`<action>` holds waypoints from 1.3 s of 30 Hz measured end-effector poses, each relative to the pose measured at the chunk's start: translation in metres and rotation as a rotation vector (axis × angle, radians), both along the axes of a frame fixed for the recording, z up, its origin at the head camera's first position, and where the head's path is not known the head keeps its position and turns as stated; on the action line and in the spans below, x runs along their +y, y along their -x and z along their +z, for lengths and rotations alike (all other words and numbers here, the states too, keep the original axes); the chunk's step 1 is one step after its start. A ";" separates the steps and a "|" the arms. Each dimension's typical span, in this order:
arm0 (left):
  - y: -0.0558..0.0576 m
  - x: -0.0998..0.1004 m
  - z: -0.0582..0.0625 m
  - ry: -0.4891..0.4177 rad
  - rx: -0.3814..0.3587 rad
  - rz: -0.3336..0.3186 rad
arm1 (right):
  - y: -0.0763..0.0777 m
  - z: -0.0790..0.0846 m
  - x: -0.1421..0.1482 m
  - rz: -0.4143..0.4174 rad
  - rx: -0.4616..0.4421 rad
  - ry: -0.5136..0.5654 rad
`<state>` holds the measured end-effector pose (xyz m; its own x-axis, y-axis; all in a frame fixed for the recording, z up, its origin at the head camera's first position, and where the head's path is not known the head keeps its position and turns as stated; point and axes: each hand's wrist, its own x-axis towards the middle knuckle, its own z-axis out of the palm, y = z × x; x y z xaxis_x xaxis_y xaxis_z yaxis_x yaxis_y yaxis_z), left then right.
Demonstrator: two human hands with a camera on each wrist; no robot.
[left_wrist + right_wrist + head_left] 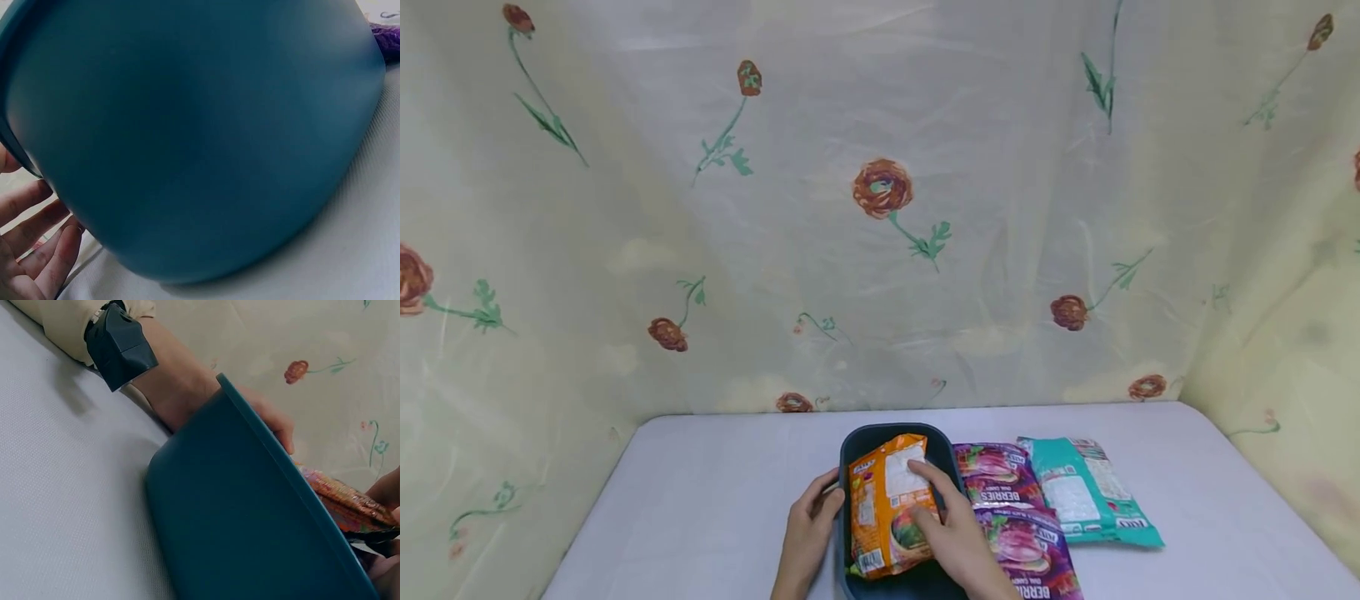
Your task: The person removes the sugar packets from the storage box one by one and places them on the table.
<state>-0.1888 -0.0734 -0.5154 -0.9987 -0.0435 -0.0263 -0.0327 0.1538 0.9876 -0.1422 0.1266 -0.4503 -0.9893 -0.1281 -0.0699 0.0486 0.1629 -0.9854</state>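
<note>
A dark blue plastic bin point(847, 542) stands on the table, with an orange candy bag point(880, 533) tilted in its mouth. My left hand point(808, 529) is at the bin's left side. Its fingers point(53, 219) touch the outer wall, rather straight, close under the rim. With my right hand point(955, 533) I hold the orange bag over the bin's right edge, thumb and index finger apart on its printed face. In the right wrist view that hand point(387, 506) shows only partly at the edge, round the bag point(344, 500).
Two purple berry candy bags point(1000, 475) lie to the right of the bin, one behind the other. Beside them is a teal bag point(1086, 492). A flower-printed curtain point(970, 333) hangs behind the white table point(722, 500).
</note>
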 end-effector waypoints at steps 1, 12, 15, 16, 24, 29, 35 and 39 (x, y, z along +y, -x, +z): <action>0.000 0.000 0.000 0.001 0.005 -0.002 | 0.000 0.000 0.000 -0.002 -0.002 0.012; -0.001 0.000 0.000 0.005 -0.017 -0.005 | -0.003 0.001 0.000 -0.026 -0.004 0.078; -0.002 0.000 0.000 0.008 -0.026 -0.004 | -0.004 0.001 0.001 -0.034 -0.002 0.096; -0.002 0.000 0.000 0.010 -0.029 -0.004 | -0.004 0.001 0.001 -0.037 -0.002 0.100; -0.003 -0.001 0.000 0.010 -0.038 0.004 | -0.007 0.004 0.002 -0.083 0.023 0.098; -0.003 -0.001 0.000 -0.007 -0.027 0.005 | -0.007 0.006 0.006 -0.136 0.013 0.068; -0.001 -0.001 -0.001 -0.016 -0.009 0.007 | -0.009 0.007 0.009 -0.169 0.021 0.054; 0.002 0.000 -0.001 -0.014 0.020 0.008 | -0.010 0.008 0.015 -0.192 -0.002 0.044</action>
